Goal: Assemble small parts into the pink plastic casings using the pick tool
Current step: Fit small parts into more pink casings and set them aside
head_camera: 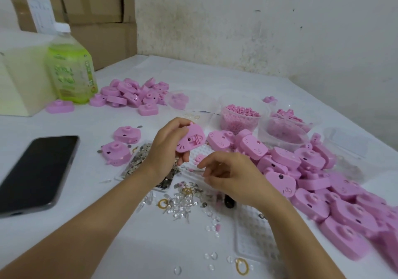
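Left hand (165, 147) grips one pink moulded plastic casing (190, 140), raised above the white-covered bench (90, 123) with its open cavity facing up. Right hand (228, 175) hovers just beside it, fingers curled; whether it pinches a part or the pick tool cannot be told. Judgement: well short of completion. The large heap of pink casings (323, 181) at right likely awaits fitting; the smaller far heap (133, 94) appears done.

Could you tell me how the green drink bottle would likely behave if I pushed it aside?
The green drink bottle looks nearly full, so probably heavy; pushed low it should slide. It is tall, so a high push might tip it.
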